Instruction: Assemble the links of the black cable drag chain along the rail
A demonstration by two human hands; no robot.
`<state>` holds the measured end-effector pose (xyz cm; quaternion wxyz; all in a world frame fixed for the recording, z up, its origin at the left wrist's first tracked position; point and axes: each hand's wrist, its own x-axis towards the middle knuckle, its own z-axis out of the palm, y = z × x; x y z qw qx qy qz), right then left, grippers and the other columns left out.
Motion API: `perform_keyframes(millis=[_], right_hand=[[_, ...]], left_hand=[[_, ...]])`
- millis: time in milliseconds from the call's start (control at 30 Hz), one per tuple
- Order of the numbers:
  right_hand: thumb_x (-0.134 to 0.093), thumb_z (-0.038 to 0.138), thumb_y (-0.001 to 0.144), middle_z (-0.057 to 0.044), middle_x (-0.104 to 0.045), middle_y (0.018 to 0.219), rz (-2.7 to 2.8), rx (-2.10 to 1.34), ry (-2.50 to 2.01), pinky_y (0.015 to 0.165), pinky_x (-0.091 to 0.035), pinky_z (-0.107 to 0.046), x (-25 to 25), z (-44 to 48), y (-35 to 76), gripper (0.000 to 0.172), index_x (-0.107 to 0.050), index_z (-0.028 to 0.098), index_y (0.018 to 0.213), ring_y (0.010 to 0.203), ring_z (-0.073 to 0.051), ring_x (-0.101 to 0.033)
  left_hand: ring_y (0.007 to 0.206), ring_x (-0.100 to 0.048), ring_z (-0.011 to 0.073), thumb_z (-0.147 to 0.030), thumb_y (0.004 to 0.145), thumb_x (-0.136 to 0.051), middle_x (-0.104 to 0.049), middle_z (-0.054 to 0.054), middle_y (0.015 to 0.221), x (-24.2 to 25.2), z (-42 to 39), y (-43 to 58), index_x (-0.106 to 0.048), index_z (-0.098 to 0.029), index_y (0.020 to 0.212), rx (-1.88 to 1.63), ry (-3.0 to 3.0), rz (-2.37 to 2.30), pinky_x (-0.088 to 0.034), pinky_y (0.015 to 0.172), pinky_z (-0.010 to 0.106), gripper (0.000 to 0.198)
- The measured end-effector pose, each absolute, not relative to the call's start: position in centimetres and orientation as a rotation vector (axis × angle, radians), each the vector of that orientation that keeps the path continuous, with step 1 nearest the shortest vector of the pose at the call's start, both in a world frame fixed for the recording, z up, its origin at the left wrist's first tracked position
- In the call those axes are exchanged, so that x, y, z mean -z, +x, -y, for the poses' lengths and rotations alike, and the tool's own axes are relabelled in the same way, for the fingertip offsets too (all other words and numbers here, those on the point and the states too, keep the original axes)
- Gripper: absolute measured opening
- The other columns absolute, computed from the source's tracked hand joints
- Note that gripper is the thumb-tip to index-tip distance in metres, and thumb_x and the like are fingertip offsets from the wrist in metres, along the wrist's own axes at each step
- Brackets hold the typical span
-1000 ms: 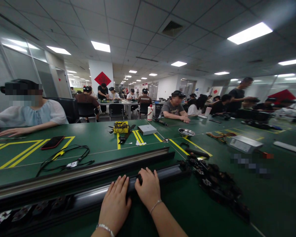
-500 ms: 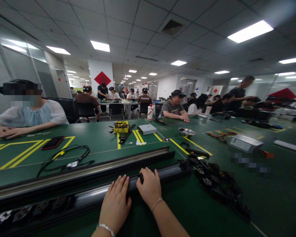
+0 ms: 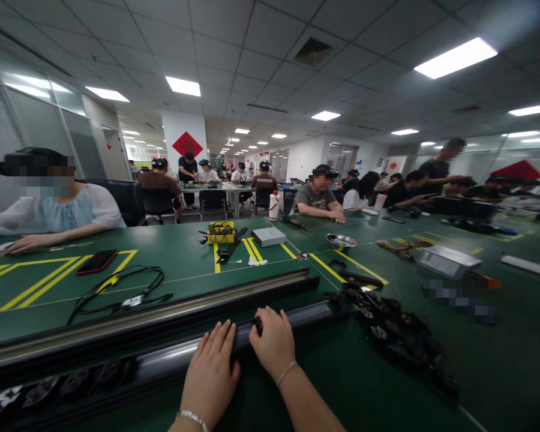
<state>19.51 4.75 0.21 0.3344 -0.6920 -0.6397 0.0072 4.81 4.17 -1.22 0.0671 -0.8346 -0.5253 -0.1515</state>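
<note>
A long black rail with a shiny surface (image 3: 164, 359) lies across the green table (image 3: 333, 372) in front of me. My left hand (image 3: 212, 369) rests on it palm down, its fingers stretched out side by side. Just to the right, my right hand (image 3: 273, 339) has its fingers curled round a small black piece on the same rail. Dark parts with metal bits (image 3: 76, 381) sit in the rail's left end. Behind it runs a second long rail (image 3: 162, 313). A heap of black parts (image 3: 400, 330) lies beyond the right end.
Behind the rails are a black cable (image 3: 117, 285), a phone (image 3: 97, 262), a yellow cable-wrapped block (image 3: 221, 232), a grey box (image 3: 269, 236) and a metal bowl (image 3: 341, 240). A metal unit (image 3: 450, 261) stands at the right. People sit across the table.
My hands and the rails stay in place. At the far left, the seated person's hands have shifted apart, and something pale now shows by one of them.
</note>
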Motion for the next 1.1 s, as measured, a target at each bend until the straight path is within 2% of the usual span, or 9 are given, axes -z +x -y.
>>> perform_keyframes(millis=[433,700,1100], right_hand=[[-0.045,0.018,0.071,-0.006,-0.064,0.101,1.655,-0.037,-1.779,0.096,-0.029,-0.030,-0.16,-4.91,19.98,0.026,-0.060,0.020,0.092,0.105,-0.018,-0.052],[-0.046,0.023,0.071,-0.008,-0.057,0.118,1.629,-0.001,-1.867,0.103,-0.017,-0.037,0.13,-4.78,20.08,0.041,-0.055,0.016,0.111,0.119,-0.022,-0.040],[-0.047,0.023,0.071,-0.008,-0.060,0.112,1.629,-0.026,-1.876,0.103,-0.016,-0.038,-0.34,-4.74,20.05,0.032,-0.058,0.018,0.101,0.115,-0.021,-0.044]], left_hand=[[0.125,-0.035,0.0206,-0.019,0.072,-0.038,-0.041,0.005,0.136,1.10,-3.98,4.95,-0.041,-0.017,0.128,0.455,-2.512,1.632,-0.032,0.101,0.038,0.055],[0.125,-0.035,0.0208,-0.017,0.071,-0.041,-0.042,0.006,0.135,1.05,-3.93,4.95,-0.042,-0.016,0.127,0.491,-2.518,1.639,-0.031,0.102,0.038,0.055],[0.125,-0.035,0.0211,-0.018,0.072,-0.039,-0.041,0.006,0.135,1.04,-3.94,5.00,-0.041,-0.015,0.128,0.470,-2.502,1.614,-0.033,0.101,0.038,0.056]])
